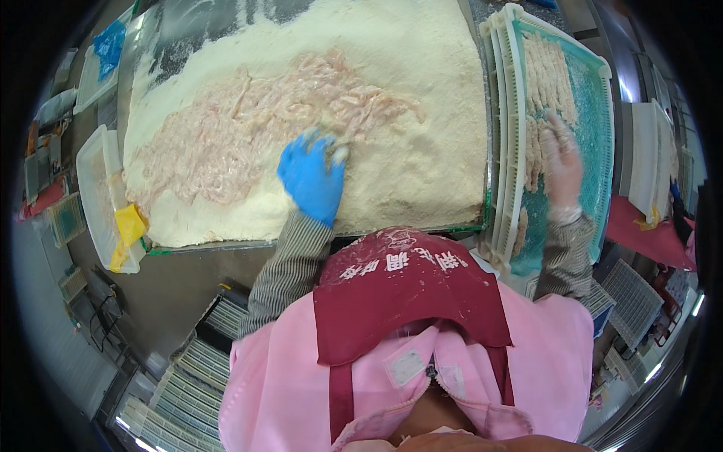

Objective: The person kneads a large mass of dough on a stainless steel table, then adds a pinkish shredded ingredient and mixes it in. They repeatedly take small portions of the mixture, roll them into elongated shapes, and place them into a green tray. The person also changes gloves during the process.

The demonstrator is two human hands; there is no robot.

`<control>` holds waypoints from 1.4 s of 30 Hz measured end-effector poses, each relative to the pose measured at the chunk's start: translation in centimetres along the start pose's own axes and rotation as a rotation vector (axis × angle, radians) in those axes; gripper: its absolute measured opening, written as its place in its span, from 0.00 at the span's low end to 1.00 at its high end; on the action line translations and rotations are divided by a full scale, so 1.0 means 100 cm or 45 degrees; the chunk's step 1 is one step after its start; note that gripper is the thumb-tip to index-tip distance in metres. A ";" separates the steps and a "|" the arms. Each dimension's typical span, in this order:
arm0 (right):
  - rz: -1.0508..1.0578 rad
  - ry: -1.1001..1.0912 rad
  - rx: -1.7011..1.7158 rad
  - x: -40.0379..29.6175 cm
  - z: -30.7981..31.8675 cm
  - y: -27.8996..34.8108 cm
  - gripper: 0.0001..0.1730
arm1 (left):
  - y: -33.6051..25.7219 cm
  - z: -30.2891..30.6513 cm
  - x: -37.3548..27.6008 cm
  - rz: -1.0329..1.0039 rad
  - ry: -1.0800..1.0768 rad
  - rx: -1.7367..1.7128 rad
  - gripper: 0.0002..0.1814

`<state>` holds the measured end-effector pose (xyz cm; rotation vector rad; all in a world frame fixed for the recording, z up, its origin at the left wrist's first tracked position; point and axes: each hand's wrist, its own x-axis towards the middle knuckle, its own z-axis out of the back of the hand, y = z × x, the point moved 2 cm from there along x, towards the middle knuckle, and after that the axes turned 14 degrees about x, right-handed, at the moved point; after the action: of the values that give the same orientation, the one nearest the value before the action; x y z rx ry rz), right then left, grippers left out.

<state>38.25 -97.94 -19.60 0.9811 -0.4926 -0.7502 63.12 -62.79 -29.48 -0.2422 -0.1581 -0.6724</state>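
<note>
My left hand (313, 175), in a blue glove, touches the pale breading powder (418, 181) with its fingertips at the near edge of raw meat strips (226, 130). The meat lies in a wide heap on the powder. Its fingers are bent and coated; whether they hold a piece is hidden. At the right, my right hand (562, 155), in a thin clear glove dusted with powder, rests over coated meat strips (548, 73) laid in rows in a tray with a green mesh liner (587, 113). Its fingertips touch a row; I cannot tell if they grip a strip.
Under that tray are more stacked cream plastic trays (500, 141). A white plastic tub (93, 198) with a yellow cloth or bag (130, 225) stands left of the metal worktop (195, 25). Slatted trays (186, 384) are stacked behind me at the lower left.
</note>
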 end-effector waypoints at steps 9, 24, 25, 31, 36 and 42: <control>-0.513 0.766 0.802 -0.115 -0.190 0.042 0.23 | 0.029 0.014 0.009 0.139 0.601 -0.379 0.15; -1.093 0.918 1.085 -0.123 -0.301 0.010 0.27 | 0.060 0.034 -0.079 -0.026 0.536 -0.249 0.23; -1.073 0.861 1.070 -0.110 -0.304 0.012 0.27 | 0.058 0.027 -0.082 -0.098 0.598 -0.182 0.22; -0.654 0.484 1.074 -0.073 -0.264 0.050 0.28 | 0.074 0.044 -0.083 -0.054 0.763 -0.309 0.22; -1.114 0.471 1.225 -0.119 -0.271 0.026 0.30 | 0.069 0.011 -0.059 0.336 0.386 -0.643 0.24; -1.261 0.267 1.651 -0.128 -0.323 0.006 0.28 | 0.030 -0.019 -0.027 0.116 0.217 -0.584 0.23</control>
<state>51.99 -70.08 -35.19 2.5928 -0.2377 -1.1834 63.04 -59.43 -32.37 -0.6259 0.1734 -0.6296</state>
